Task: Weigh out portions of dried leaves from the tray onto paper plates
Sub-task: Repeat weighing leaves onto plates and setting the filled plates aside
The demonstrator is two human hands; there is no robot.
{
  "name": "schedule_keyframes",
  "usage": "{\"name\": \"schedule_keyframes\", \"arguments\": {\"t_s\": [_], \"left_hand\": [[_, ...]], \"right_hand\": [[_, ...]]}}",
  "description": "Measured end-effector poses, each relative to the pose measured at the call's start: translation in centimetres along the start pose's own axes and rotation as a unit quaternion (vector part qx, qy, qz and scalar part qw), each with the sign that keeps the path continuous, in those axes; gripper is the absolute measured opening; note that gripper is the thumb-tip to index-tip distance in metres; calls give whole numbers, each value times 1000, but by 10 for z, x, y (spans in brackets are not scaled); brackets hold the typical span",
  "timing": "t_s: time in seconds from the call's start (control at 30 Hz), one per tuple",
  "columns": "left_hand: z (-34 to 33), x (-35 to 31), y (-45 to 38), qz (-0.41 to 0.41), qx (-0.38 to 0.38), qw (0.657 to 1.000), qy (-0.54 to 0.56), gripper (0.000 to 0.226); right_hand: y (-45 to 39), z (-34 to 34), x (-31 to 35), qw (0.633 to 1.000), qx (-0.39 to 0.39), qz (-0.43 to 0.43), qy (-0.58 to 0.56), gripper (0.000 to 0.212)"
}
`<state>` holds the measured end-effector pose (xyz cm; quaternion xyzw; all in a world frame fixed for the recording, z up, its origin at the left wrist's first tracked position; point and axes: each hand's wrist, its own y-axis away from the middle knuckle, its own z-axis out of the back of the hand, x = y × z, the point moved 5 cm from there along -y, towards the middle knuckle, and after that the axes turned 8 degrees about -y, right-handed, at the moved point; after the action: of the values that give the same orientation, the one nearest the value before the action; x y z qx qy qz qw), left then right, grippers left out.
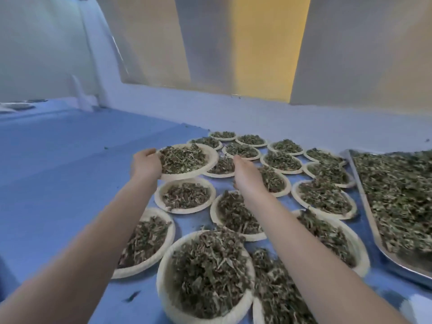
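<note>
Left hand (145, 165) grips the near-left rim of a filled paper plate (211, 157), fingers curled over the edge, holding it tilted above the blue table (58, 183) at the far-left edge of the plate cluster. Right hand (245, 175) hovers w/ fingers straight & together just right of that plate, over other filled plates, holding nothing. Metal tray (364, 202) of dried leaves (397, 190) lies well right of the held plate, touching the outer plates. Risk, imo: one-hand rim grip on thin paper could flex the plate & tip light, loose leaves off the far side; setting it down in the crowded cluster could overlap a neighbour's rim & mix portions. Plates: round, shallow, pale, matte, raised rims. Leaves: crumpled, stemmy, dull green-brown, heaped. Tray: rectangular, shiny, low-walled.
</note>
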<state>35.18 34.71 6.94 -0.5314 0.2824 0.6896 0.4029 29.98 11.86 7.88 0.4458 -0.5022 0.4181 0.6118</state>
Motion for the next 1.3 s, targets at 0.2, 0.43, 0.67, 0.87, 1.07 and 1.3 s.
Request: {"name": "schedule_keyframes", "arguments": {"t_s": [0.2,0.43,0.67,0.87,1.07,1.3], "left_hand": [[-36,30,-83,79,-40,996,15,49],[-80,56,-155,88,-85,992,-33,62],[-112,81,-177,104,-74,990,-64,64],[-131,64,-165,156,-43,982,-102,65],[-134,48,-152,51,-7,977,-207,69],[-110,-39,-67,-24,81,976,-203,67]], "right_hand": [[-52,-15,0,995,-12,-49,-92,41],[-102,-20,7,987,35,-23,-155,30],[-123,-11,18,989,32,29,-140,40],[-120,-15,15,987,53,8,-154,38],[-105,-1,36,988,44,34,-141,47],[-48,21,54,986,32,12,-165,46]]}}
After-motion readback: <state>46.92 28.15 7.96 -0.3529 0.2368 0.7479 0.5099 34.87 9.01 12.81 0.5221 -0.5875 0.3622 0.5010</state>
